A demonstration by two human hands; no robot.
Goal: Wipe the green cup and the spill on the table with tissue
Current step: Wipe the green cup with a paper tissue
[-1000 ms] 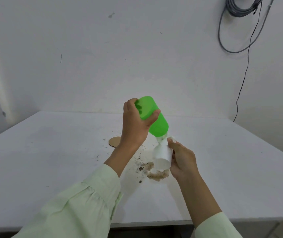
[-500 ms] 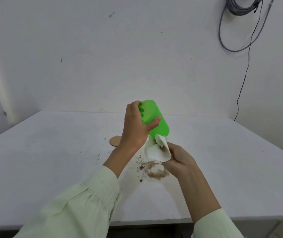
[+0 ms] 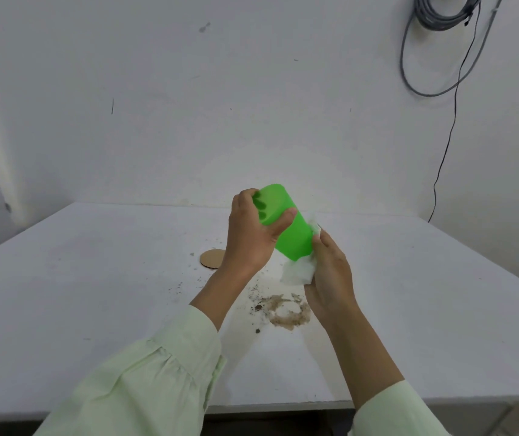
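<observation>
Hands: our left grips green cup tilted | our right presses tissue against it | spill on surface

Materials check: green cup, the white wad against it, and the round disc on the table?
Green cup: likely plastic, smooth and translucent; fingers of the left hand show through its wall as dark shapes. White wad in the right hand: tissue paper, soft, crumpled, matte. Round disc: looks like cardboard or cork, flat tan, matte; cannot tell which.
</observation>
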